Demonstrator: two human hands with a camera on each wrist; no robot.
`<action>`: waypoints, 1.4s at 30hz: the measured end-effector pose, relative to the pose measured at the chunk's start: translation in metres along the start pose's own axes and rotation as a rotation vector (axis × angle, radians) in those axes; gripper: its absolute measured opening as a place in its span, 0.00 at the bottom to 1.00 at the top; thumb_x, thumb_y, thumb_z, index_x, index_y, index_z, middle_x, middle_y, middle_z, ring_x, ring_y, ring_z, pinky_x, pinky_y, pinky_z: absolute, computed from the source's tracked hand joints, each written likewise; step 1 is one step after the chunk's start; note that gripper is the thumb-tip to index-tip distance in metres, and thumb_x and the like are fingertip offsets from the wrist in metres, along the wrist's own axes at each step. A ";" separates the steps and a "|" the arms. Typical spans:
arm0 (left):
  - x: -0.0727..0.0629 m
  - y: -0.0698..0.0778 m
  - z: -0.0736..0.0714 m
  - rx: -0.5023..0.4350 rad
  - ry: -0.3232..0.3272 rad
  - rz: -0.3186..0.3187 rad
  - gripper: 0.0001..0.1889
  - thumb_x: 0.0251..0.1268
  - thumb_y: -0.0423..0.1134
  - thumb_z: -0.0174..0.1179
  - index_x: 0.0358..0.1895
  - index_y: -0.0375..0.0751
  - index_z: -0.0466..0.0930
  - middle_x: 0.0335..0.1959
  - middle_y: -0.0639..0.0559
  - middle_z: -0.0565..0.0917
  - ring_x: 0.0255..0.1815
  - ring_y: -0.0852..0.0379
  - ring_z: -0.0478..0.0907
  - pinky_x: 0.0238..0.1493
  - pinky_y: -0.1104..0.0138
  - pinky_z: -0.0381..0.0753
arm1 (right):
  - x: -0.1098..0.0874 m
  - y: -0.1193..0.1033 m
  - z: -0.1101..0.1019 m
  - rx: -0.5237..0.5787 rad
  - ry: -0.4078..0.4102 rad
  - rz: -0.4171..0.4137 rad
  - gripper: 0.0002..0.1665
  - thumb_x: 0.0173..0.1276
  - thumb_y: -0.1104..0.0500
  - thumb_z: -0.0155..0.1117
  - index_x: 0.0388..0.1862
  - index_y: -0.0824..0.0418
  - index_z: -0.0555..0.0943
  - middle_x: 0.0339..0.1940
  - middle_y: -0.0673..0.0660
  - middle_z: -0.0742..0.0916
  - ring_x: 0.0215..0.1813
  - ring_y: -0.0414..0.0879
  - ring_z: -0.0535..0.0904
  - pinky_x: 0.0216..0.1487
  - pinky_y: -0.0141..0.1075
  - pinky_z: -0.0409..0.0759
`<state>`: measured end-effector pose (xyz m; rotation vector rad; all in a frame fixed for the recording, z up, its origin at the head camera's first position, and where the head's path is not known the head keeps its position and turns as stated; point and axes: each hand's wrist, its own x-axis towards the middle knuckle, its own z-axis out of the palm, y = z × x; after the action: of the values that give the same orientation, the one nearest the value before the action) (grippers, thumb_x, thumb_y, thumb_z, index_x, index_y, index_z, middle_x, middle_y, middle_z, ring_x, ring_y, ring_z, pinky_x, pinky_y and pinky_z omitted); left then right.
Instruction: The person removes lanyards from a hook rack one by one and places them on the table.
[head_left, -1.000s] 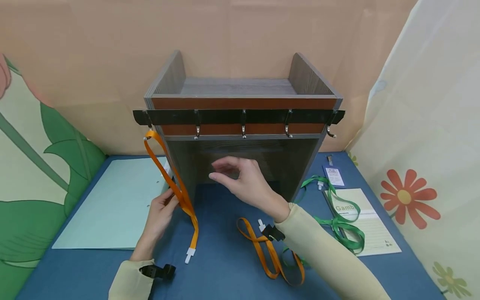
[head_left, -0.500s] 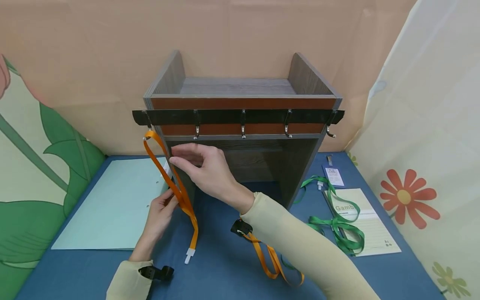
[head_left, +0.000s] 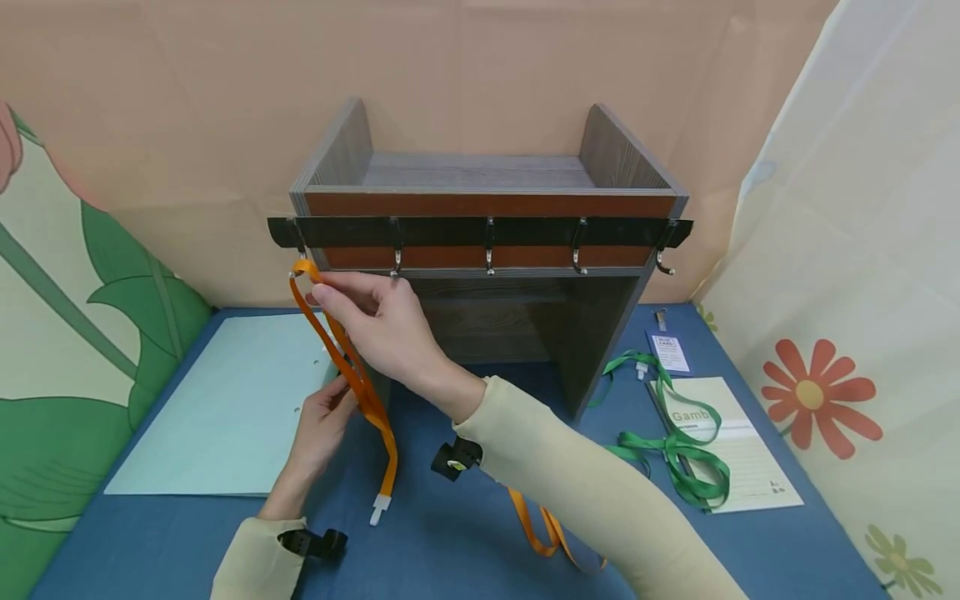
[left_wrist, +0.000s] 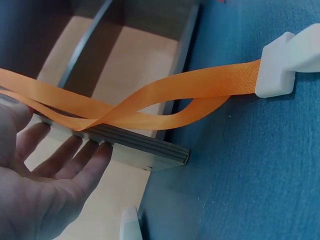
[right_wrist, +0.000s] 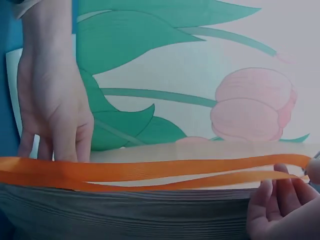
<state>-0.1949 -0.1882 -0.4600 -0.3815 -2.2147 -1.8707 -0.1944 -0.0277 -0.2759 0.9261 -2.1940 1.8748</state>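
Observation:
An orange lanyard hangs from the leftmost hook of the black hook rail, its white plastic clip dangling at the bottom. High up, just below the hook, my right hand pinches the lanyard's strap between thumb and fingers. Lower down, my left hand is behind the strap at the shelf's left side panel. In the left wrist view its fingertips touch that panel's outer face, fingers fairly straight, thumb close to the strap.
A grey wooden shelf bears the rail, with several more metal hooks. A second orange lanyard lies partly under my right forearm. On the right are green lanyards, a notepad and a badge. A pale board lies left.
My right hand has moved left and up from in front of the shelf to the hanging lanyard and now holds its upper strap. My left hand has stayed in place.

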 end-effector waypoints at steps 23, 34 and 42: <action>0.000 0.000 -0.001 0.019 -0.006 -0.086 0.22 0.73 0.43 0.52 0.65 0.35 0.71 0.56 0.37 0.77 0.46 0.55 0.80 0.44 0.68 0.80 | -0.024 -0.047 -0.039 0.091 -0.002 -0.222 0.11 0.66 0.71 0.61 0.46 0.75 0.81 0.41 0.63 0.86 0.42 0.43 0.83 0.45 0.39 0.81; -0.001 0.001 -0.002 0.011 -0.019 -0.064 0.23 0.73 0.41 0.52 0.66 0.35 0.68 0.59 0.38 0.75 0.49 0.65 0.77 0.47 0.63 0.79 | -0.021 -0.066 -0.067 0.104 -0.012 -0.286 0.10 0.66 0.73 0.59 0.44 0.77 0.81 0.39 0.62 0.87 0.42 0.48 0.84 0.48 0.43 0.80; -0.001 0.001 -0.001 -0.003 -0.027 -0.066 0.23 0.73 0.38 0.52 0.67 0.34 0.67 0.60 0.37 0.73 0.51 0.63 0.77 0.48 0.60 0.79 | -0.017 -0.080 -0.076 0.150 0.010 -0.275 0.10 0.66 0.73 0.59 0.44 0.76 0.81 0.38 0.62 0.87 0.43 0.50 0.84 0.53 0.43 0.77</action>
<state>-0.1941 -0.1887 -0.4597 -0.3397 -2.2690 -1.9130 -0.1624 0.0453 -0.1971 1.1729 -1.8285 1.9220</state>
